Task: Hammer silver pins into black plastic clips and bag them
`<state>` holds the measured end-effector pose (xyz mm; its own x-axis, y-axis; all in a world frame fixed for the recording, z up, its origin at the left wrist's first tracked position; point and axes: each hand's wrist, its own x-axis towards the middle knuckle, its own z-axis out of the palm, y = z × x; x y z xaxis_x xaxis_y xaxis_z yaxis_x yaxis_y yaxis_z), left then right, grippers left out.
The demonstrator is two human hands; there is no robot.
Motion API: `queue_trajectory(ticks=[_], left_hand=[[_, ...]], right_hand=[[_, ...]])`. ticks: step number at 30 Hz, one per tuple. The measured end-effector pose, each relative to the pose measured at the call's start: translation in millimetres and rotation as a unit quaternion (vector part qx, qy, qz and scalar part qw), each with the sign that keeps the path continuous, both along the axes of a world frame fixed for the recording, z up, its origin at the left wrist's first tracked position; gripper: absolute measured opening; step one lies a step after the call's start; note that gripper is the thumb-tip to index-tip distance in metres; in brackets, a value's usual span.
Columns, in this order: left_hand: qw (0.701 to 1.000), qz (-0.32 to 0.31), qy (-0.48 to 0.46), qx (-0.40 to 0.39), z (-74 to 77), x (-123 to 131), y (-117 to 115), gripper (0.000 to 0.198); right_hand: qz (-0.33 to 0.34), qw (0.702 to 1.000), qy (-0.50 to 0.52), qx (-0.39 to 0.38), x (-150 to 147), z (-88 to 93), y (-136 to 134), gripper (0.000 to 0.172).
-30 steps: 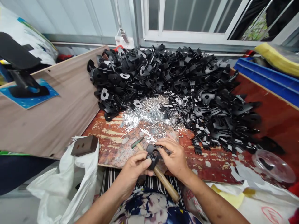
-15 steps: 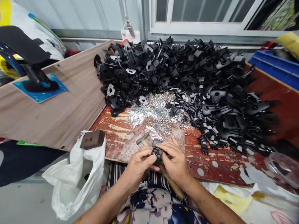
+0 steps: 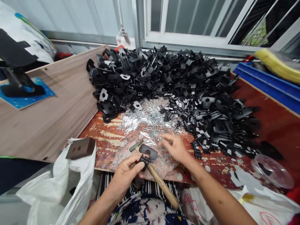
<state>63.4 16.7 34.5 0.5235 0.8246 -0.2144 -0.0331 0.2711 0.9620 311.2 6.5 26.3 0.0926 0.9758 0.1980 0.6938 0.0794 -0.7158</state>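
My left hand [image 3: 127,172] is closed, thumb and fingers pinching a small black plastic clip part [image 3: 144,160]. A larger black plastic piece with a round hole [image 3: 152,152] reaches forward from that part; whether the two are joined I cannot tell. Under them lies a hammer, its wooden handle [image 3: 162,184] pointing back toward my lap and its narrow head [image 3: 136,146] on the table. My right hand [image 3: 174,148] reaches over the table, index finger stretched out and thumb apart from it. Its fingertips are close to the loose metal pins [image 3: 148,137].
A big heap of black plastic parts [image 3: 159,68] fills the table's back. Small springs [image 3: 156,102] lie before it. A blue crate [image 3: 267,84] is at right, a clear plastic bowl [image 3: 273,172] near the front edge. A brown block [image 3: 81,148] rests on a white sack [image 3: 63,178].
My right hand has let go of the black part and moved forward toward the pins. My left hand keeps hold of the part. The whole view has shifted a little.
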Motion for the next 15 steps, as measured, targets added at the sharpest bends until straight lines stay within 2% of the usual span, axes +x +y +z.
queue_trajectory(ticks=[1, 3, 6, 9, 12, 15], left_hand=[[1.0, 0.012, -0.001, -0.013, -1.9, -1, -1, 0.022], [0.999, 0.021, 0.001, -0.029, -4.7, -3, -3, 0.022], [0.999, 0.003, 0.009, -0.037, -5.7, -4, -6, 0.023], [0.999, -0.001, 0.015, -0.038, -5.4, -5, -6, 0.024], [0.999, 0.003, 0.047, -0.007, -4.4, -7, -2, 0.022], [0.98, 0.002, 0.123, 0.156, 0.7, -5, 6, 0.016]], right_hand=[[-0.053, 0.998, -0.037, 0.009, 15, -1.5, 14, 0.025], [-0.108, 0.991, -0.071, 0.017, 38, -7.7, 39, 0.019], [-0.11, 0.992, -0.061, 0.005, 51, -20.3, 61, 0.009], [-0.097, 0.995, -0.015, -0.015, 54, -26.6, 64, 0.011], [-0.058, 0.994, 0.07, -0.062, 57, -21.1, 51, 0.012], [0.043, 0.972, 0.172, -0.155, 50, -9.0, 29, 0.023]])
